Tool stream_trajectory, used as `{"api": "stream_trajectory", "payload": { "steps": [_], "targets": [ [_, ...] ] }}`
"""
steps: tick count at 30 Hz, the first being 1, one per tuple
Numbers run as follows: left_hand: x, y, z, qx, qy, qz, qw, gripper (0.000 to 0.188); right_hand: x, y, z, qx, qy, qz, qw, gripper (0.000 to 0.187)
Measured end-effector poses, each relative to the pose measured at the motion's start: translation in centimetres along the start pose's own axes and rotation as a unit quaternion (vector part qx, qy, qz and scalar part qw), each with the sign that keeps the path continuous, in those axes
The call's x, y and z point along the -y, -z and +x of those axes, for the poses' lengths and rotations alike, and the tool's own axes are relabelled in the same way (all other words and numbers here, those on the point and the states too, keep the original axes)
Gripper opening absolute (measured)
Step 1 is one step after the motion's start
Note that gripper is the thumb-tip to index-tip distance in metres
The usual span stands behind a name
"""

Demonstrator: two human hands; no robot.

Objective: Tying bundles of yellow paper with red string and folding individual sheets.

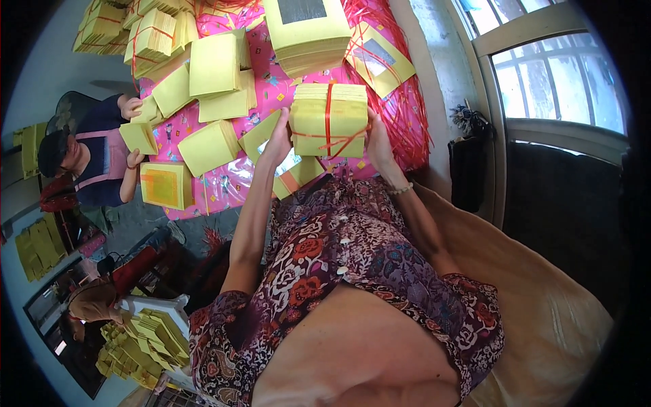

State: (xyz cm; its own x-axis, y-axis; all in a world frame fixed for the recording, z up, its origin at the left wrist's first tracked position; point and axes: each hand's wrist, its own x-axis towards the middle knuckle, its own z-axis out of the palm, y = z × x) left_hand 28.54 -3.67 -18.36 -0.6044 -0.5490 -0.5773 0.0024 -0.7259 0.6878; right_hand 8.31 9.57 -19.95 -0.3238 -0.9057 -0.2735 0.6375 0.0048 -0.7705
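Observation:
A thick bundle of yellow paper (310,119) is held upright between my two hands, its layered sheet edges facing up. Red ribbon (329,108) runs around it and crosses near its lower edge. My left hand (277,141) presses against the left side, fingers stretched along it. On the opposite side, my right hand (379,142) grips the bundle, with the fingertips partly hidden. Beneath and left of the bundle lie yellow sheets with a shiny silver patch (290,161). Just beyond stands a taller stack of yellow paper (308,51) with a dark silver square on top.
Loose red ribbons (407,122) spread along the right side of the pink patterned tablecloth (227,178). Several yellow stacks (215,64) cover the left. Tied bundles (150,41) sit at the far left. A co-worker (95,159) handles yellow paper across there. A window frame (542,129) stands right.

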Motion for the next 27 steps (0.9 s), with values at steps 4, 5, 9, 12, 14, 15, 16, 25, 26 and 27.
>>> {"api": "stream_trajectory", "payload": {
  "steps": [4, 5, 9, 12, 14, 15, 16, 25, 26, 27],
  "targets": [
    [0.8, -1.7, -1.2, -0.045, -0.172, 0.006, 0.984, 0.059, 1.1, -1.0, -0.3, -0.003, 0.070, -0.046, 0.996, 0.058],
    [1.1, -1.9, -1.2, -0.047, -0.206, -0.018, 0.977, 0.059, 1.4, -1.0, -0.4, -0.007, 0.062, -0.040, 0.997, 0.058],
    [1.8, -2.2, -2.0, -0.070, -0.244, -0.055, 0.966, 0.056, 2.5, -2.4, 0.1, 0.009, 0.095, -0.052, 0.994, 0.057],
    [2.0, -0.9, -2.5, -0.068, -0.229, -0.062, 0.969, 0.055, 2.9, -2.8, 0.0, 0.035, 0.070, -0.084, 0.993, 0.053],
    [1.5, 0.0, -3.4, -0.062, -0.224, -0.053, 0.971, 0.056, 2.6, -2.4, 0.1, 0.020, 0.004, -0.148, 0.989, 0.052],
    [0.6, 0.4, -4.7, -0.058, -0.165, 0.011, 0.985, 0.063, 2.4, -3.1, -0.1, 0.027, 0.041, -0.180, 0.982, 0.053],
    [-0.3, 0.4, -5.5, -0.050, -0.108, 0.075, 0.990, 0.074, 1.4, -2.0, -0.1, 0.021, 0.015, -0.190, 0.981, 0.055],
    [-0.5, 2.9, -11.8, -0.160, -0.095, 0.287, 0.940, 0.079, 0.0, -4.8, -1.0, 0.125, -0.257, -0.185, 0.940, 0.065],
    [-0.1, 3.6, -12.0, -0.172, -0.067, 0.225, 0.957, 0.077, -0.6, -5.2, -0.5, 0.142, -0.266, -0.221, 0.928, 0.067],
    [0.5, 4.1, -12.2, -0.180, -0.037, 0.162, 0.970, 0.076, -1.3, -5.3, 0.0, 0.157, -0.275, -0.256, 0.913, 0.069]
  ]
}}
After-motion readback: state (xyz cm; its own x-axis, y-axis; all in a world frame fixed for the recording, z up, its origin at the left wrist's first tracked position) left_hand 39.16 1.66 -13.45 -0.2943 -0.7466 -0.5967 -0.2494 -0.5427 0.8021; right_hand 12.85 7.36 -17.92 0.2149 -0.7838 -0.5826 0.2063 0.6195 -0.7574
